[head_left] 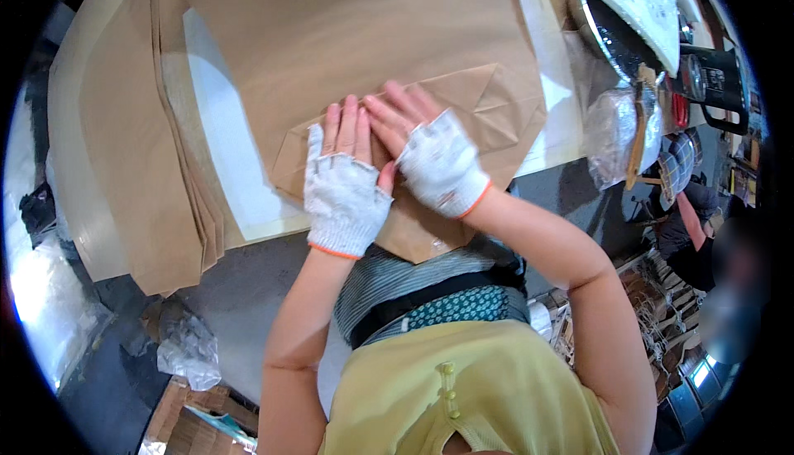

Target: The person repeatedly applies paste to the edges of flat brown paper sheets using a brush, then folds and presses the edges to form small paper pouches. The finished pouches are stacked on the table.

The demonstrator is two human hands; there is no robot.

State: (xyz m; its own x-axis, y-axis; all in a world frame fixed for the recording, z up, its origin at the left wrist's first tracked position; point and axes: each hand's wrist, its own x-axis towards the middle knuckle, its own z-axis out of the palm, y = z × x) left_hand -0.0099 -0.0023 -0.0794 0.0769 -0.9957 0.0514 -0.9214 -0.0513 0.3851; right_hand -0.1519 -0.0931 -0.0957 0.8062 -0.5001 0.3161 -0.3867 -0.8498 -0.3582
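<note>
A large sheet of brown kraft paper (356,16) lies on the table in front of me, its near end folded into a flattened, bag-bottom shape (488,112). One flap of it (422,232) hangs over the table's near edge toward my waist. In a white fingerless work glove, my left hand (343,174) lies flat on the folded part, fingers stretched forward. Beside it my right hand (430,149), gloved alike, presses flat on the fold with its fingers out, slightly blurred. The fingertips rest along the upper fold line. Neither hand grips anything.
To the left, a stack of folded brown paper (149,141) overhangs the table edge. At the right stand a black mug (721,83), a clear plastic bag (610,136) and a wooden stick (639,128). Plastic wrap (188,347) and cardboard (186,422) lie on the floor. Another person sits at far right.
</note>
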